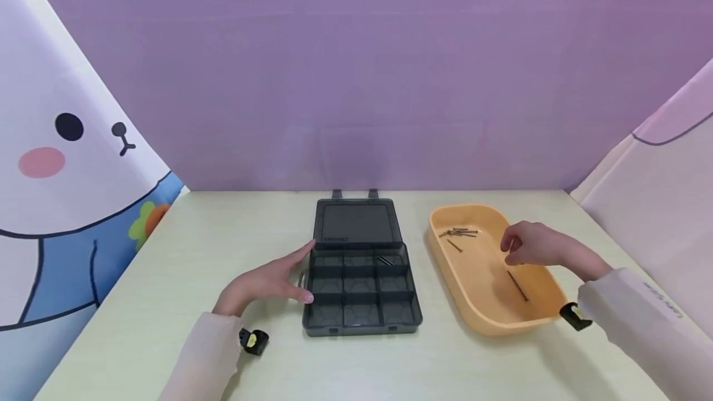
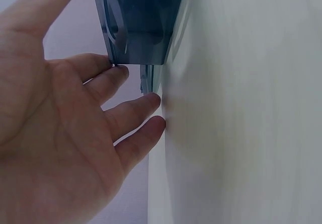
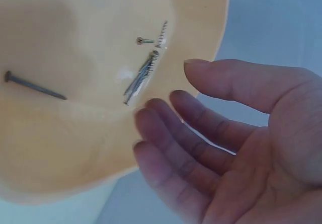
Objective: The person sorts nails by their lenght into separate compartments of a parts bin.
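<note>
My left hand steadies the left side of a dark grey compartment box, its thumb near the front corner and fingers spread toward the hinge. In the left wrist view those fingers touch the box wall and the tabletop. Dark nails lie in the back right compartment. Over an orange tray hovers my right hand, its fingers loosely bent with nothing between them. A long nail lies below it in the tray. Several screws are heaped together in the right wrist view.
The box's lid lies folded back, away from me. A single nail sits beside the heap in the tray. Behind the pale table hangs a purple cloth, with a cartoon-printed cloth at the left.
</note>
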Motion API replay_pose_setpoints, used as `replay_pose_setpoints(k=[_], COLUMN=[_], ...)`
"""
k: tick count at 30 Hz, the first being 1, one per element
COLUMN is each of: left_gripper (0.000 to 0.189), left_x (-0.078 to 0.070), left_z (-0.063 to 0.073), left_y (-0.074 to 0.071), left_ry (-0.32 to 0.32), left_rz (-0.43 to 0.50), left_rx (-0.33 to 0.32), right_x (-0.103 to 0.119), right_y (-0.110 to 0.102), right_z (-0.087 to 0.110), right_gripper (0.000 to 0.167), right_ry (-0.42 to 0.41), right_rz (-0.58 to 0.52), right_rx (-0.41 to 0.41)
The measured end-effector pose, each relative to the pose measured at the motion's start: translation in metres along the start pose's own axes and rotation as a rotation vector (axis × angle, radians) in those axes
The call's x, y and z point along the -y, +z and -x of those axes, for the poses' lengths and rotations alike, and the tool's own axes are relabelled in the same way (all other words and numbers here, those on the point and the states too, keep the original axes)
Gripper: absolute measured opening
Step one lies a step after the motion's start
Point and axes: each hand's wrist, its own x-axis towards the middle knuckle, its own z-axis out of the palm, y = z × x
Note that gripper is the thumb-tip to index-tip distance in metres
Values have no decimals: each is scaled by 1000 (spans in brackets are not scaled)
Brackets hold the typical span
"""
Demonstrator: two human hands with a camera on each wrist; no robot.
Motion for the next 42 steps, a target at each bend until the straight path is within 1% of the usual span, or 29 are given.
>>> replay_pose_setpoints(k=[6,10,13,17,19,22,25,26,29,31,34,37,40,42], left_gripper=[113,112,111,110,111,111,111,111,111,111,111,112,113,113], left_x=[2,5,7,8,8,8,7,7,6,6,5,4,3,3], left_z=[-3,-2,-3,-3,-3,-3,-3,-3,-3,-4,-3,-3,-2,-2], left_y=[0,0,1,1,1,0,0,0,1,1,1,1,1,0], left_ry=[14,23,30,34,33,30,27,25,22,19,18,21,24,24], left_rz=[-5,5,8,2,2,7,12,14,16,18,15,11,7,1], left_rx=[0,-3,-5,-2,-2,0,-1,-1,-2,-4,-7,-6,-2,-4], right_x=[-4,-2,-1,-3,-5,-6,-7,-7,-6,-5,-2,0,1,0], right_y=[10,16,19,24,28,33,35,36,37,37,36,36,38,42], right_z=[6,5,5,6,5,3,0,-1,-3,-5,-7,-9,-10,-12], right_gripper=[23,24,25,20,20,25,26,26,16,15,29,39,41,39], right_ry=[99,141,189,227,225,209,204,205,205,192,174,168,166,149], right_rz=[-59,-79,-74,-86,-104,-115,-139,-151,-188,-196,-199,-207,-221,-225], right_rx=[73,91,106,125,130,143,159,163,174,175,176,187,194,178])
